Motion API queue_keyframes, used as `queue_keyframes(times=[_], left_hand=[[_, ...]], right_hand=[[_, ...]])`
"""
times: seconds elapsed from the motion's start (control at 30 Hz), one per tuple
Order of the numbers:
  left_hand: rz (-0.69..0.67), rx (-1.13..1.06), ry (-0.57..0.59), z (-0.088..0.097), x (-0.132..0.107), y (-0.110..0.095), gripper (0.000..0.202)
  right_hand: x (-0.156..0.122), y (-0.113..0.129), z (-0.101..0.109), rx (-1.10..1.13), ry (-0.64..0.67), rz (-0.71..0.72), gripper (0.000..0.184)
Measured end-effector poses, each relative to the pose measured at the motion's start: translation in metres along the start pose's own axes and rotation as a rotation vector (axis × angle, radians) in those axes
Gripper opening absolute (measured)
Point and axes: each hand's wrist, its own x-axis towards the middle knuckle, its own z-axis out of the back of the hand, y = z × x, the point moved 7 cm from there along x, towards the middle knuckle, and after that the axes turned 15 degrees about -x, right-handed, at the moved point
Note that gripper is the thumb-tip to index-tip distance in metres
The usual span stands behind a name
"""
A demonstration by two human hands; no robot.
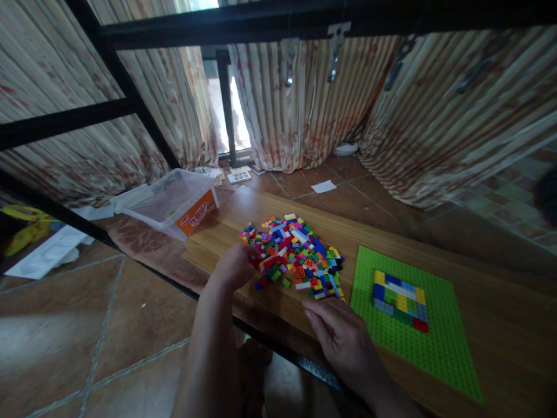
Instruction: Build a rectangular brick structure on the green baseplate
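A heap of small colourful toy bricks [291,249] lies spread on a wooden board. My left hand [235,268] reaches to the heap's left edge, with fingers bent down among the bricks. Its fingertips are partly hidden, so I cannot tell if they grip one. Near the board's front edge, my right hand [342,331] rests just below the heap. Its fingers are curled and closed, and no brick shows in them. To its right lies a green baseplate [439,360], bearing a flat, roughly square block of joined bricks [400,299] in blue, yellow, white, green and red.
A clear plastic bin [169,203] with an orange label stands at the board's far left end. Black metal bars [130,101] frame the left side and top. Striped curtains [296,110] hang behind. Papers [324,186] lie on the tiled floor.
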Motion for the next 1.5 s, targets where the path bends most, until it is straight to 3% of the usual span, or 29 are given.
queue_keyframes(times=[0.13, 0.27, 0.43, 0.63, 0.83, 0.93, 1.03, 1.2, 1.5], left_hand=[[-0.042, -0.091, -0.008, 0.003, 0.002, 0.001, 0.017], [-0.065, -0.204, 0.027, 0.002, -0.002, -0.012, 0.016], [-0.076, -0.368, 0.189, -0.017, -0.005, -0.029, 0.021], [-0.058, -0.364, 0.199, -0.029, 0.001, -0.029, 0.020], [-0.045, -0.539, 0.320, -0.037, -0.010, -0.050, 0.018], [-0.011, -0.672, 0.397, -0.053, -0.016, -0.058, 0.020], [0.032, -0.798, 0.481, -0.080, -0.022, -0.065, 0.024], [0.097, -0.828, 0.618, -0.126, -0.034, -0.077, 0.027], [0.045, -0.674, 0.628, -0.146, -0.038, -0.087, 0.029]], right_hand=[[0.000, -0.003, -0.001, 0.009, 0.003, -0.012, 0.019], [0.001, -0.005, 0.003, 0.005, -0.026, -0.004, 0.019], [0.005, -0.012, 0.011, -0.028, -0.057, -0.060, 0.017], [0.007, -0.017, 0.015, -0.036, -0.068, -0.080, 0.018], [0.007, -0.021, 0.018, -0.015, -0.095, -0.114, 0.019], [0.008, -0.027, 0.024, 0.006, -0.155, -0.197, 0.021], [0.007, -0.031, 0.034, 0.054, -0.242, -0.276, 0.026], [0.007, -0.038, 0.042, 0.048, -0.323, -0.352, 0.028], [0.002, -0.059, 0.047, -0.090, -0.233, -0.452, 0.021]])
